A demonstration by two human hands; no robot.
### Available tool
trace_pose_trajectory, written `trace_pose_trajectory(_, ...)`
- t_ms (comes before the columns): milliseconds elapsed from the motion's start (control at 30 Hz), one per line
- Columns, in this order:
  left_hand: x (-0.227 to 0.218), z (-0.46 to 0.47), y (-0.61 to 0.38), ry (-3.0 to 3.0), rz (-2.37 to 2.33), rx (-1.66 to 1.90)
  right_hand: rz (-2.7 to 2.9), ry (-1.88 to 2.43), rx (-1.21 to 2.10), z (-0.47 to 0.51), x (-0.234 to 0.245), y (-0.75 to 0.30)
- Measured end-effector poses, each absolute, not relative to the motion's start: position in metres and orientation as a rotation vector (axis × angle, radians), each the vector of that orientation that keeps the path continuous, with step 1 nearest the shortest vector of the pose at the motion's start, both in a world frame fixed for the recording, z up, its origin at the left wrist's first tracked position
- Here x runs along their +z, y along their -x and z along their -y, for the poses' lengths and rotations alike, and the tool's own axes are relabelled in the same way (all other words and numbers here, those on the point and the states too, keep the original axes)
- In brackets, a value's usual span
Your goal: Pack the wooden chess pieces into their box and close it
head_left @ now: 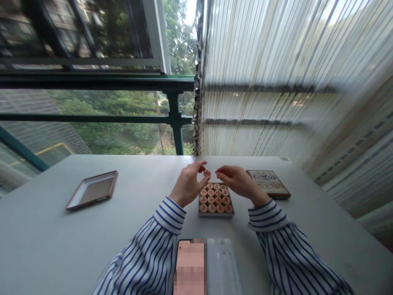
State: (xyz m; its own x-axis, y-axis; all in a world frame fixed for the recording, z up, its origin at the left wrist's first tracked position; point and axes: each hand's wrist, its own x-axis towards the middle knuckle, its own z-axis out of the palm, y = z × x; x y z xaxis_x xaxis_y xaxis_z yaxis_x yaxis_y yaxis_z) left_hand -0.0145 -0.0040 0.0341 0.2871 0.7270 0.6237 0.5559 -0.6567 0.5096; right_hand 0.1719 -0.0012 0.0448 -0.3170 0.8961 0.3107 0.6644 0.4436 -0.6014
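Between the thumb and forefinger of my left hand (189, 182) is a round wooden Chinese chess piece (207, 173) with a red character facing me. It is held above the far edge of a small square box (216, 214). Inside that box, rows of wooden chess pieces (218, 200) with red characters stand packed together. My right hand (237, 179) hovers over the box's far right corner, thumb and fingertips drawn together a little right of the held piece. Whatever may be in that pinch is hidden.
A shallow open box lid (112, 190) lies on the left of the white table (147, 172). At right sits a flat box with a printed cover (267, 182). Near me are a phone (190, 262) and a whitish object (222, 262). Window and string curtain stand behind.
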Motion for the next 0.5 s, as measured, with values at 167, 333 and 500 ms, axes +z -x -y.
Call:
trace_pose_trajectory(167,0.0267,0.0034,0.0115,-2.397,-1.178,1.277,1.976,1.260,0.667,-0.0035,0.0396,-0.1727)
trace_pose_trajectory(333,0.0259,0.0045,0.0080,-2.402,-1.150,1.301,1.889,1.177,0.865,-0.0055,0.0363,-0.1703)
trace_pose_trajectory(500,0.0249,0.0063,0.0061,-2.407,-1.135,1.298,1.796,1.102,1.057,-0.0043,0.0375,-0.1670)
